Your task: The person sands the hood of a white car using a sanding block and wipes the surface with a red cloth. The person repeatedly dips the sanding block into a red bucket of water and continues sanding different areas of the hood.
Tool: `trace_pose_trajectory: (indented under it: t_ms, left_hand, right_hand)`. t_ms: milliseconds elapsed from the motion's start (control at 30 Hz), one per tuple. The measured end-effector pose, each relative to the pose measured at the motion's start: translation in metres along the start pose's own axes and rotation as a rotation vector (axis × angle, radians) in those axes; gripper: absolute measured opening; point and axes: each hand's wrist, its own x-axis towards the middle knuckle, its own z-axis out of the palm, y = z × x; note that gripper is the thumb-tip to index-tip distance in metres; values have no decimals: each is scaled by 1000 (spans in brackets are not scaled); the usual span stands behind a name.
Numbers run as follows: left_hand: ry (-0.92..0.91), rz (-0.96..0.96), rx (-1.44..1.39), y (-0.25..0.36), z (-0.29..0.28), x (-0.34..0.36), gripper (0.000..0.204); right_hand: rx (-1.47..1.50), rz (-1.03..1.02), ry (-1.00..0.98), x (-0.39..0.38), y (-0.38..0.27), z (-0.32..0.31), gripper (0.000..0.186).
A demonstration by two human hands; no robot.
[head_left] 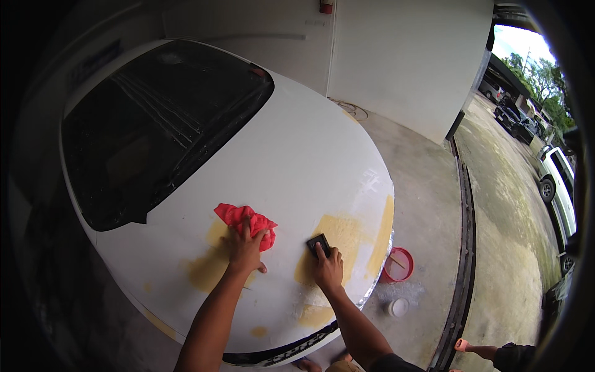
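My left hand [248, 251] grips a crumpled red cloth [233, 214] on the white car bonnet [273, 155], over a yellowish filler patch [204, 273]. To its right, my right hand [329, 265] presses a small black block [317, 240], which looks like a sanding block, onto a larger yellow patch [338, 232]. More yellow patches lie along the bonnet's front edge, where silvery foil or tape shows. The dark windscreen [155, 124] is beyond my hands.
A red bucket [401, 260] with a stick and a white tub [398, 307] stand on the floor by the bumper. A co-worker's pinkish-gloved hand [462, 345] is at lower right. A hose [350, 108], walls, a floor track [465, 204] and parked vehicles [558, 186] surround the car.
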Motion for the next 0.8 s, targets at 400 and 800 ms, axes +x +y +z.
trace_pose_trajectory:
  t_ms: [400,800]
  left_hand:
    - [-27,490,-367,63,9,42,46]
    - [66,195,57,6,-8,-1,62]
  right_hand:
    - [81,42,83,-22,-4,5,51]
    - [-6,44,78,18,-12,8,48]
